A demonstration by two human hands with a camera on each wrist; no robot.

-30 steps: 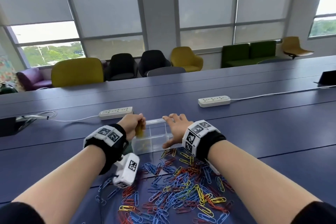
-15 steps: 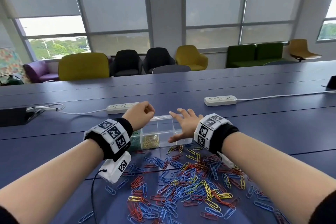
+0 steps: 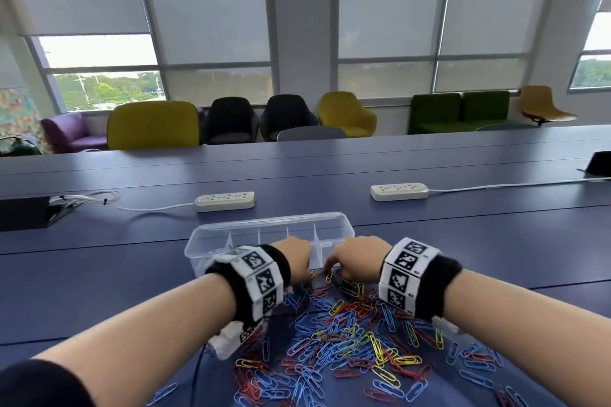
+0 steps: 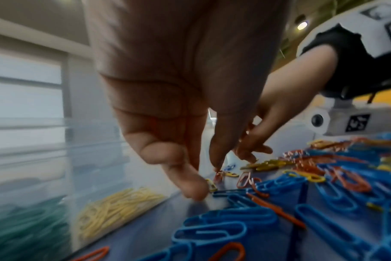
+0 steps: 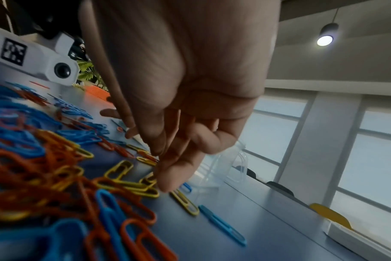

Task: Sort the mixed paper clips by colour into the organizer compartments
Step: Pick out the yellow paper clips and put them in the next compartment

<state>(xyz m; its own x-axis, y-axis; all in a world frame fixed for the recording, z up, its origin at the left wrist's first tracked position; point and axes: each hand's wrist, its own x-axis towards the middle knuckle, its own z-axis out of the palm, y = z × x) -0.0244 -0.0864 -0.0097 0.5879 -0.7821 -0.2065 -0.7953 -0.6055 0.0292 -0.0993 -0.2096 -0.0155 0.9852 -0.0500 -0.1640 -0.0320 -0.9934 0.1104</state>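
A clear divided organizer (image 3: 267, 235) stands on the blue table just beyond both hands. In the left wrist view its compartments hold yellow clips (image 4: 114, 208) and green clips (image 4: 22, 229). A mixed pile of blue, red and yellow paper clips (image 3: 347, 334) lies in front of it. My left hand (image 3: 297, 261) reaches down at the pile's far edge. Its index fingertip touches a yellow clip (image 4: 211, 185) lying on the table, with the thumb a little apart. My right hand (image 3: 350, 261) points down beside it. One fingertip (image 5: 167, 183) rests on flat yellow clips (image 5: 150, 181).
Two white power strips (image 3: 224, 201) (image 3: 399, 192) with cables lie behind the organizer. A black box (image 3: 23, 211) sits at the far left and a dark device (image 3: 598, 165) at the far right. Chairs line the table's far side.
Both hands have come back from above the organizer down to the far edge of the clip pile. The left hand earlier held yellow clips over the box; they now lie in a compartment.
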